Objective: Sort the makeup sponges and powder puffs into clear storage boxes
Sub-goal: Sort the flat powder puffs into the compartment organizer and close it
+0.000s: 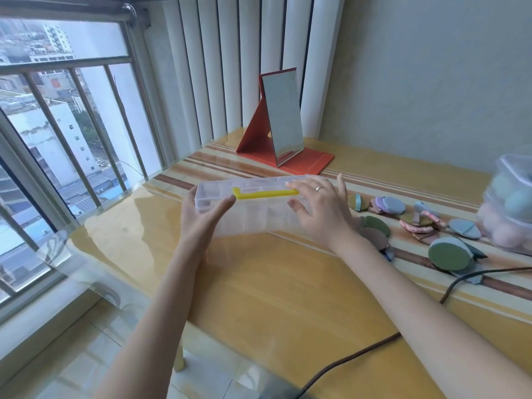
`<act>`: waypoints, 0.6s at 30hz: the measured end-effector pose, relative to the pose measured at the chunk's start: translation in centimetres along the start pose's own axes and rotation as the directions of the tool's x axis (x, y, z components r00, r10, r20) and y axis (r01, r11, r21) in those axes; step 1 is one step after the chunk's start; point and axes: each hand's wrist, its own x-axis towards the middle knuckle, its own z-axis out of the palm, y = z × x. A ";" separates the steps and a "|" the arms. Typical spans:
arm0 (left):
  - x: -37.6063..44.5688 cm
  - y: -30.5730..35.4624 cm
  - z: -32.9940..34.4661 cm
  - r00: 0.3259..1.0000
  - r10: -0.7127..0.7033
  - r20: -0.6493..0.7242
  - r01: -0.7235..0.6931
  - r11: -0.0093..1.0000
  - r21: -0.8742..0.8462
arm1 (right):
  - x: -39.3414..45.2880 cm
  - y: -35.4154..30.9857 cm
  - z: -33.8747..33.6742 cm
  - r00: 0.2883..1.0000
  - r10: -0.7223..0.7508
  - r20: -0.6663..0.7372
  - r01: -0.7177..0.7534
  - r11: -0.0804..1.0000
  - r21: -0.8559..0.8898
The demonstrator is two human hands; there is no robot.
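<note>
Box (pixel 253 208), clear, long, with one yellow handle (pixel 266 193) on top, is held upright off the table (pixel 288 283) near its far left corner, between both hands. Left hand (pixel 201 223) is clasped round the box's left end, thumb across the front near the handle, other fingers hidden behind. Right hand (pixel 319 208) is gripped on the right end, fingers curled over the top edge, thumb on the front face; one ring (pixel 319 188) is seen on it. Puffs (pixel 388 205), flat and round, in green, blue, purple and pink, are scattered along the table's right side; roughly ten, overlap prevents an exact count. One clear tub (pixel 509 208) of egg-shaped sponges is seen at the right edge. One red-backed mirror (pixel 283 119) is stood at the far edge. One dark cable (pixel 359 357) is run across the near right.
</note>
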 end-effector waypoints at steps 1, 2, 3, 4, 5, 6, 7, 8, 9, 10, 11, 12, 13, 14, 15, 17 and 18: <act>-0.5 0.4 0.5 0.993 0.064 -0.094 -0.059 0.997 0.059 | -0.3 -0.7 0.4 0.997 0.066 -0.050 -0.065 0.998 0.020; -1.0 0.8 0.9 0.970 0.168 -0.174 -0.145 0.980 0.140 | -0.6 -1.6 0.7 0.986 0.143 -0.081 -0.137 0.988 0.075; -1.6 1.1 1.3 0.931 0.289 -0.222 -0.239 0.944 0.228 | -0.9 -2.6 0.9 0.969 0.231 -0.085 -0.214 0.962 0.172; -2.2 1.4 1.6 0.882 0.407 -0.236 -0.326 0.891 0.317 | -0.9 -3.5 0.9 0.945 0.323 -0.050 -0.294 0.907 0.302; -2.6 1.7 1.9 0.822 0.521 -0.228 -0.408 0.820 0.402 | -0.7 -4.4 0.7 0.915 0.403 0.029 -0.374 0.815 0.442; -3.0 1.9 2.2 0.750 0.628 -0.207 -0.483 0.734 0.478 | -0.2 -5.1 0.4 0.880 0.453 0.146 -0.451 0.695 0.560; -3.3 2.0 2.6 0.665 0.726 -0.174 -0.554 0.636 0.537 | 0.5 -5.8 -0.1 0.838 0.466 0.283 -0.529 0.569 0.629; -3.6 2.0 3.0 0.573 0.810 -0.125 -0.619 0.528 0.582 | 1.2 -6.2 -0.6 0.782 0.461 0.419 -0.613 0.449 0.650; -3.9 2.0 3.5 0.483 0.873 -0.064 -0.671 0.416 0.613 | 2.0 -6.6 -1.2 0.718 0.444 0.536 -0.689 0.344 0.637; -4.3 2.0 4.0 0.412 0.911 -0.001 -0.708 0.321 0.629 | 2.8 -6.7 -1.7 0.653 0.428 0.625 -0.751 0.260 0.607; -4.6 1.9 4.6 0.363 0.930 0.055 -0.733 0.248 0.633 | 3.4 -6.7 -2.1 0.595 0.414 0.688 -0.798 0.202 0.568; -4.8 1.8 5.0 0.331 0.938 0.106 -0.758 0.197 0.622 | 3.9 -6.6 -2.4 0.553 0.401 0.730 -0.828 0.170 0.534; -5.0 1.7 5.3 0.312 0.937 0.154 -0.784 0.163 0.598 | 4.2 -6.4 -2.4 0.529 0.392 0.752 -0.843 0.147 0.517; -5.1 1.6 5.3 0.303 0.932 0.201 -0.816 0.145 0.560 | 4.5 -6.2 -2.3 0.531 0.400 0.747 -0.841 0.140 0.522; -5.1 1.6 5.3 0.296 0.923 0.245 -0.854 0.141 0.500 | 4.5 -6.0 -2.1 0.558 0.424 0.713 -0.820 0.148 0.553; -4.9 1.5 4.8 0.298 0.898 0.325 -0.928 0.192 0.320 | 4.3 -4.8 -1.3 0.664 0.445 0.600 -0.738 0.262 0.622; -4.9 1.5 4.6 0.334 0.884 0.328 -0.934 0.263 0.242 | 4.1 -4.2 -1.3 0.729 0.405 0.553 -0.681 0.341 0.648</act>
